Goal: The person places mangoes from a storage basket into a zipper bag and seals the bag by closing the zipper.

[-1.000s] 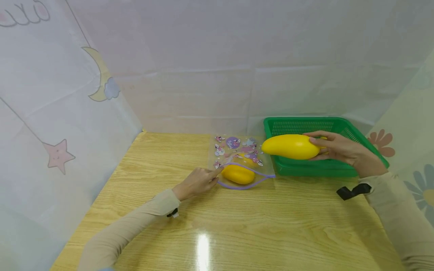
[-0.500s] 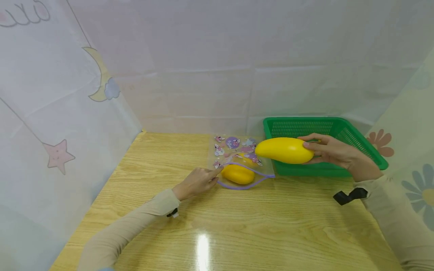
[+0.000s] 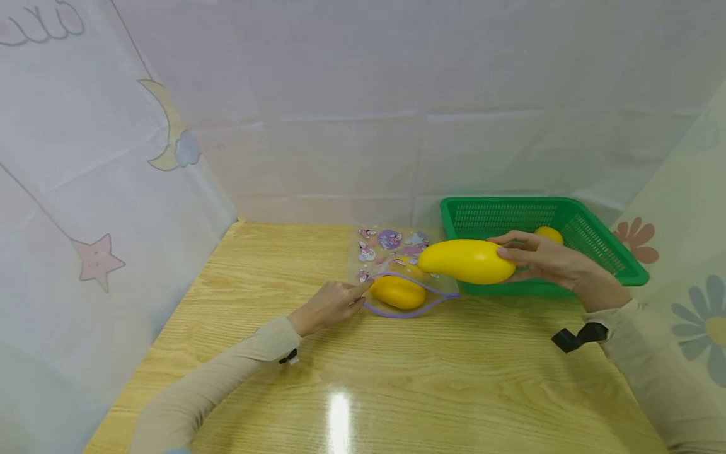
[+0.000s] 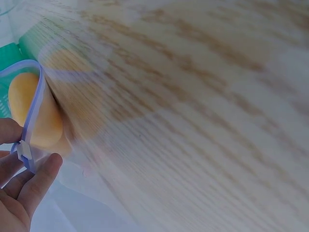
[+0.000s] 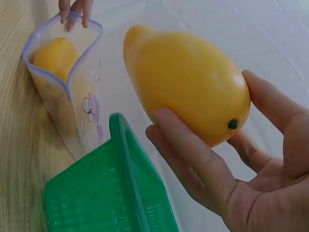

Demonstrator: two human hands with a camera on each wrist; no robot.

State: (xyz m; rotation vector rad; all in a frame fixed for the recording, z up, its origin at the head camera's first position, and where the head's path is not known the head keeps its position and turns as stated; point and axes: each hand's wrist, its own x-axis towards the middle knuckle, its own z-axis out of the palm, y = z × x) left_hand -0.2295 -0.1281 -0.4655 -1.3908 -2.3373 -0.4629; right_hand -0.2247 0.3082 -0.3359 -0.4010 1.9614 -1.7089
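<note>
My right hand holds a yellow mango by its thick end, over the basket's near left corner and the bag's right side. In the right wrist view the mango shows a small green stem spot, with fingers and thumb around it. A clear printed zip bag lies on the table, its purple-edged mouth spread apart. Inside, one mango sits at the mouth and more yellow shows deeper in. My left hand pinches the mouth's left corner, beside the white slider.
A green plastic basket stands at the back right, just right of the bag, with another yellow fruit in it. The wooden table ends at a printed cloth backdrop behind and at the sides.
My right hand has carried the mango left and slightly down, from above the basket toward the bag. The yellow fruit in the basket has come into view. My left hand has stayed put.
</note>
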